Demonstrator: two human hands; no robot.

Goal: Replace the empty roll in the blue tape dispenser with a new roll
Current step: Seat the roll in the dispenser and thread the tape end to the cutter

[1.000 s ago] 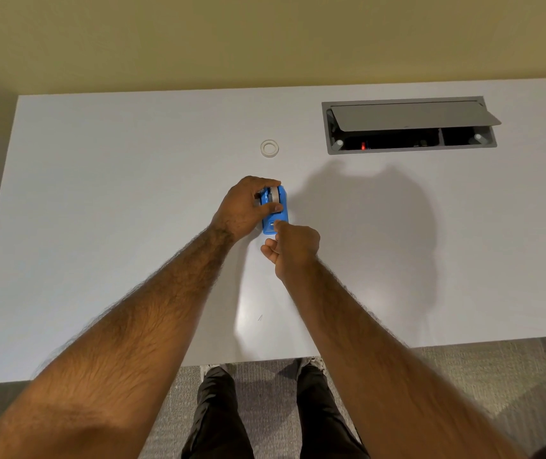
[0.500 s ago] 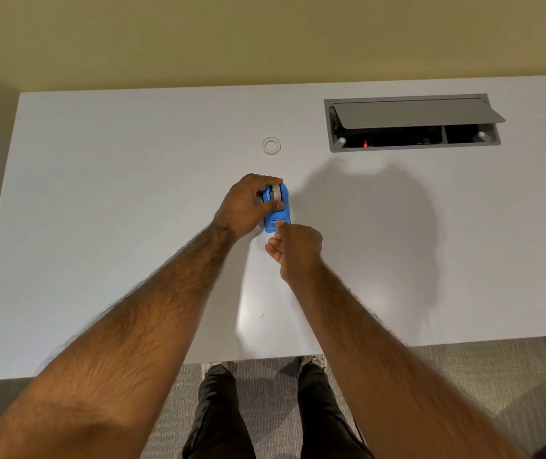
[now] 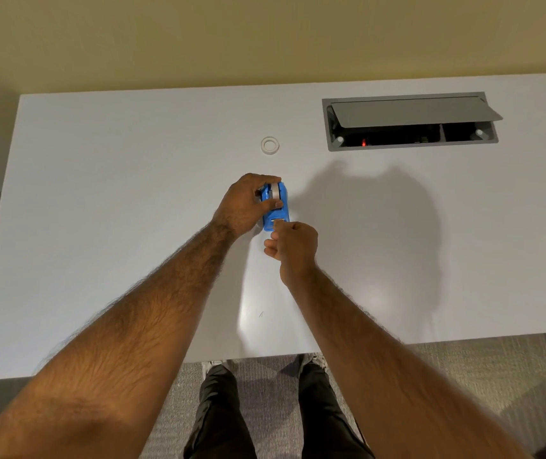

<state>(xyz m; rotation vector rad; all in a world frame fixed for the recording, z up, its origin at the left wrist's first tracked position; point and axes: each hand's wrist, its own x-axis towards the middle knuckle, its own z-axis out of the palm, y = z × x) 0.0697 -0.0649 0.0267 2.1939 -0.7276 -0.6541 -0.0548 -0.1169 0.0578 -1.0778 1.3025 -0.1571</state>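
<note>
Gripping the blue tape dispenser point(image 3: 280, 213) is the left hand point(image 3: 243, 204), while the right hand point(image 3: 294, 247) pinches its near end.

Nothing legible shows anywhere. The blue tape dispenser point(image 3: 281, 212) bears no readable label or brand, and the cable box point(image 3: 411, 147) at the bench's point(image 3: 132, 193) far edge carries no readable marking.

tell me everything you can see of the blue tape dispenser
The blue tape dispenser is a glossy, plastic-looking body on the white table, its length running away from the person. A whitish roll sits in its far end; a pale strip shows at the near end. The left hand grips its far half from the left; the right hand, fingers curled, meets its near end.
</note>
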